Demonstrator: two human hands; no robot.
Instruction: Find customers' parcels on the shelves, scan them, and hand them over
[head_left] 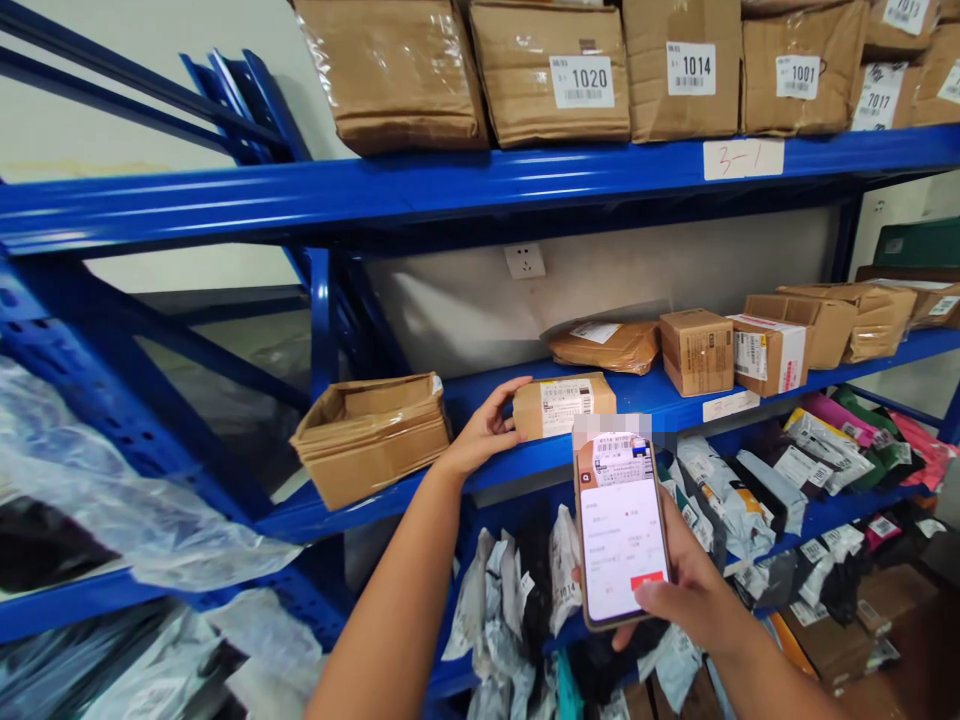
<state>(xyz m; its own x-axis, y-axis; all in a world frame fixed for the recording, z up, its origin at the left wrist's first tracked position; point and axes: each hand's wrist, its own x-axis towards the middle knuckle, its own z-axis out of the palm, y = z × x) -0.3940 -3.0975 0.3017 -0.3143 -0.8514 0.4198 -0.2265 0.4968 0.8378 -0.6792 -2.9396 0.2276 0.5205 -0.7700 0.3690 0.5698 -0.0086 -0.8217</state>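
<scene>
Left hand (484,432) reaches up to the middle shelf (480,470) of the blue rack, fingers curled against the left end of a small parcel (564,405), gripping it there; the parcel lies flat near the shelf's front edge, white label facing up and forward. Right hand (686,585) grasps a phone (621,530) upright below that front edge, thumb resting near a red button low on the lit screen; the screen's upper part shows a label with a barcode. To the left of the small parcel, well apart, sits a crumpled carton (371,435) overhanging the shelf's front edge. Further right along the same shelf: a flat brown packet (606,345), a cube-shaped box (697,350), a box with red-and-white tape (769,353), then larger cartons toward the right end. Top shelf (420,190) carries numbered cartons, 1020 (551,75), 1014 and 1001 readable. The lower shelf holds grey and coloured mailer bags (731,490), packed close.
</scene>
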